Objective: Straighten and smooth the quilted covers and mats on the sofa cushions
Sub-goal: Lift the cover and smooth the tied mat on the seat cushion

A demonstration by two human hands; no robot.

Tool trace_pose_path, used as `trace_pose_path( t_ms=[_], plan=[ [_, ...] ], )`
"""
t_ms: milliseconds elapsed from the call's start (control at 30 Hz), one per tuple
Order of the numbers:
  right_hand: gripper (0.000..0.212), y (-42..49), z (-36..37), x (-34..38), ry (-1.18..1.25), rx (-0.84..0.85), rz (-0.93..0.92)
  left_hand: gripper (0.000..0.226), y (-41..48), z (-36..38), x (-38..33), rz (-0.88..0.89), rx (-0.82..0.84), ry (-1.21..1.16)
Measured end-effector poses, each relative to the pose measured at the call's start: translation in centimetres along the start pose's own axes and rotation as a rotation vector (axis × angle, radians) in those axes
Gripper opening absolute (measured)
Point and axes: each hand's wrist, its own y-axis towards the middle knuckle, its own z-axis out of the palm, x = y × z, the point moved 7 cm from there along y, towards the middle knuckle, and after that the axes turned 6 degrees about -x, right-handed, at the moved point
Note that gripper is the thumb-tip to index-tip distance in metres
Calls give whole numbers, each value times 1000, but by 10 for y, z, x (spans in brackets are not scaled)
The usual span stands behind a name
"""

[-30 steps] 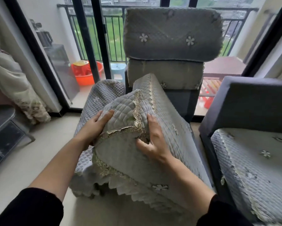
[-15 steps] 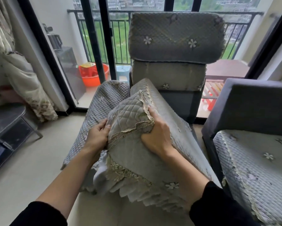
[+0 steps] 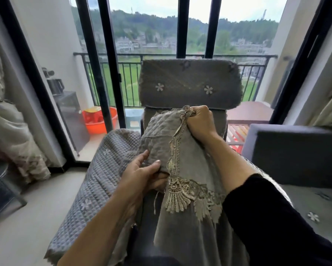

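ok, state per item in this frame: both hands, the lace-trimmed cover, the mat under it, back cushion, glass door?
left hand: shut on lace-trimmed cover, low on the fold
right hand: fisted on the cover's top corner, raised
lace-trimmed cover: lifted, bunched, not smoothed
quilted mat: draped, hanging off the left side
back cushion: upright, covered
glass door: cannot tell if open

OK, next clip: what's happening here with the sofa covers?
A person is working on a grey quilted cover with lace trim. The right hand grips its upper edge in a fist, lifted up, while the left hand pinches the fold lower down. The cover is bunched, not yet flat. A covered back cushion stands behind.
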Motion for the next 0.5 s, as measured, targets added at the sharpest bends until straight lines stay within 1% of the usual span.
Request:
trace_pose_path(
  t_ms=[33,67,100,133,167,233,300,400,433,500],
  plan=[
    [24,16,5,0,-2,0,0,86,13,1,-9,40,38,148],
    [24,30,9,1,-15,3,-1,103,25,2,-21,126,58,360],
    [21,43,15,2,-54,19,-9,112,36,3,-36,250,28,581],
    [14,58,21,4,-118,32,-29,113,52,5,-52,379,-33,776],
    [11,68,25,6,-201,40,-52,107,59,6,-66,485,-115,918],
    [15,94,29,3,-331,-1,-59,98,83,2,-92,620,-269,1095],
    [18,108,32,-5,-289,-14,-21,100,112,-4,-112,682,-340,1124],
    [24,102,40,-15,-43,68,5,94,157,-12,-128,730,-369,1043],
    [31,100,45,-14,34,107,-18,90,174,-9,-135,752,-373,986],
    [58,91,52,-9,106,206,-68,75,197,1,-145,793,-374,892]
  ],
)
